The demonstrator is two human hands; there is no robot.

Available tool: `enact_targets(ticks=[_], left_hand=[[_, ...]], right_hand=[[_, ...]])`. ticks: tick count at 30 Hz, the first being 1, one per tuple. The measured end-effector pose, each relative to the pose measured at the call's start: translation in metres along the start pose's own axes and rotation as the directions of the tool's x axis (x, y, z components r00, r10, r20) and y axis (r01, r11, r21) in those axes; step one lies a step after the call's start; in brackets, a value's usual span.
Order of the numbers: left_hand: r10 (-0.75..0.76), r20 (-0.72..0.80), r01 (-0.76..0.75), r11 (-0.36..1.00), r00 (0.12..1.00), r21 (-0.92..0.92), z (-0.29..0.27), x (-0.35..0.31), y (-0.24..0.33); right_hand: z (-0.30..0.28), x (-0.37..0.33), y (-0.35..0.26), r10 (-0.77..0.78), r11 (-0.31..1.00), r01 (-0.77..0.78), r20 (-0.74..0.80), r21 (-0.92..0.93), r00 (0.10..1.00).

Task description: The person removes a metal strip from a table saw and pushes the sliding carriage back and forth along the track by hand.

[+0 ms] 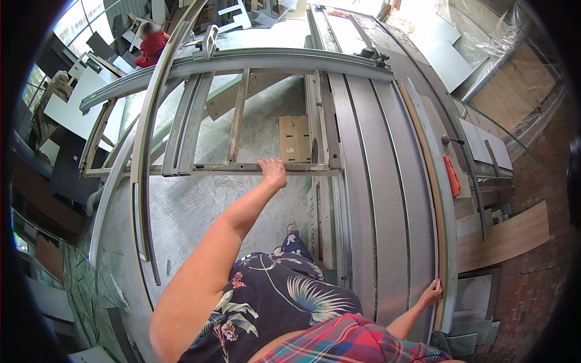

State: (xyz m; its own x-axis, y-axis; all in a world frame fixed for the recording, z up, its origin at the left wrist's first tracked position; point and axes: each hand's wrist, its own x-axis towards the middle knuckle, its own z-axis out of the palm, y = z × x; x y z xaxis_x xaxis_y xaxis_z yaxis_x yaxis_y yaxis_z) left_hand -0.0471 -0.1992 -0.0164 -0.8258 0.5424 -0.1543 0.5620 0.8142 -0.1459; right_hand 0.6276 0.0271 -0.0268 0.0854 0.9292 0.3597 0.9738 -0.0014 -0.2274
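My left hand (273, 173) grips the near bar (302, 169) of a worn metal support frame, its fingers curled over the top. The frame joins the left side of a long silver sliding table (378, 181) with dark grooves running along it. At the lower right, my right hand (431, 292) is closed at the left edge of a long narrow board (445, 242), pale on top with a tan edge. The fingertips press against this edge near the board's near end; part of the grip is hidden.
A metal fence (254, 63) with a stop (209, 42) crosses the frame's far side. Long curved-looking strips (145, 151) stand at left. An orange-red piece (451, 175) sits right of the board. A person in red (152, 45) is at far left. Brown cardboard (294, 138) lies beneath the frame.
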Motion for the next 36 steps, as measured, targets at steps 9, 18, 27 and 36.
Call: enact_targets(ticks=[9,18,27,36], left_hand=[[-0.002,-0.010,0.002,1.000,1.000,-0.029,-0.003,-0.004,-0.003],[0.007,-0.025,-0.008,0.999,1.000,-0.031,0.001,-0.004,-0.004],[0.101,0.024,-0.097,0.987,0.995,-0.130,-0.015,-0.013,-0.010],[0.206,-0.072,-0.214,0.968,0.976,-0.133,-0.001,-0.020,-0.025]], right_hand=[[0.000,0.004,0.003,-0.002,1.000,0.002,0.017,-0.001,1.000],[-0.006,0.004,-0.004,0.035,0.999,-0.037,0.061,0.037,0.997],[-0.011,0.000,-0.025,0.216,0.974,-0.218,-0.032,-0.065,0.976],[-0.026,-0.008,-0.118,-0.053,0.936,0.106,-0.163,0.336,0.985]])
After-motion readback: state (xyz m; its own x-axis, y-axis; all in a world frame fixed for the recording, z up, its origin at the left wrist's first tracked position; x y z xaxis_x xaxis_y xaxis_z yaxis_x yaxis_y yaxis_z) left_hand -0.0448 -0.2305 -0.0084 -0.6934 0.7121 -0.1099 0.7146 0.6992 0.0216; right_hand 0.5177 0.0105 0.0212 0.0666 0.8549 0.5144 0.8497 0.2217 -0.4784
